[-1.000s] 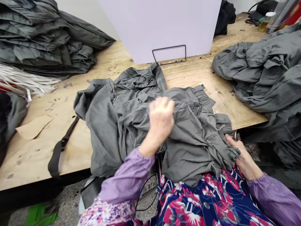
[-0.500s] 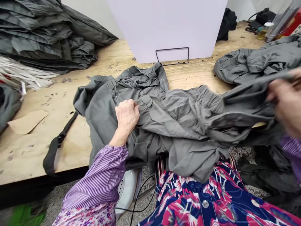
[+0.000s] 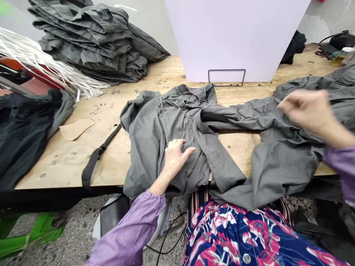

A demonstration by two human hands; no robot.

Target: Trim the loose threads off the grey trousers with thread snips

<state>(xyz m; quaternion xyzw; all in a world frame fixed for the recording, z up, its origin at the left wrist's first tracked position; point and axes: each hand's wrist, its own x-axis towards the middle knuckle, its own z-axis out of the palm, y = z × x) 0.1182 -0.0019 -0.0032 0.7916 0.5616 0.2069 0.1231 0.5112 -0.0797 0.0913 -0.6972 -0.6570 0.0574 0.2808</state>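
Note:
A grey cotton work garment lies spread on the plywood table, its gathered waistband towards the far side. My left hand rests flat on the garment's front, fingers spread, holding nothing. One long grey leg or sleeve stretches off to the right. Above its far part, my right hand is slightly blurred, fingers open, and it grips no cloth. Whether it touches the cloth cannot be seen.
A stack of folded grey garments and white plastic strips lie at far left, beside a dark garment. A black strap and a kraft paper piece lie on the table. A white board stands behind.
My right hand has let go of the raised cloth, which now lies spread flat to the right. My left hand has moved nearer the table's front edge. The view has shifted.

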